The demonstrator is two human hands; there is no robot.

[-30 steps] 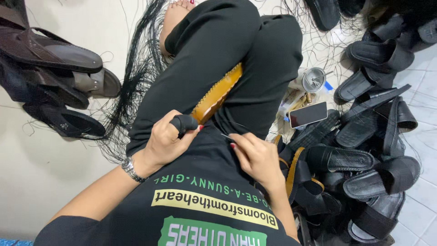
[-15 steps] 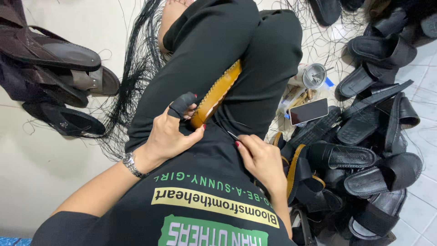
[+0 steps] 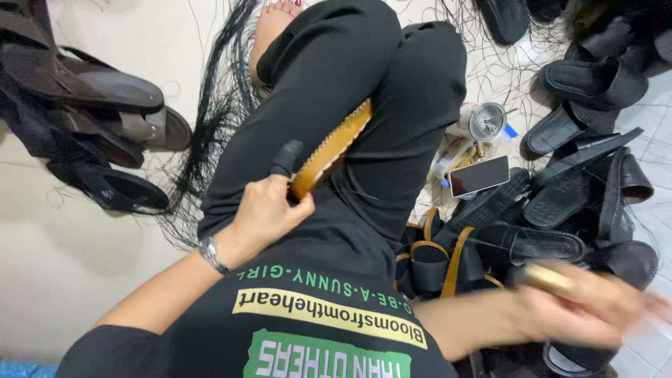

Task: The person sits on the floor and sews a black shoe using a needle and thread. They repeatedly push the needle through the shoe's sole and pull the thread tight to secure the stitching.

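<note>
My left hand grips the near end of a tan sandal sole with a pale stitched edge. The sole rests slanted across my black-trousered lap. A black cover sits on that hand's index finger, and a metal watch is on the wrist. My right hand is stretched far out to the right over the sandals. It is blurred by motion, so its fingers and anything in them cannot be made out.
Black sandals and tan-trimmed ones are piled on the floor at the right. A phone and a small metal tin lie beside my knee. Brown sandals are stacked at the left, next to loose black threads.
My right hand has swung away from the sole, out to the right and lower. The left hand still holds the sole, with only a slight shift.
</note>
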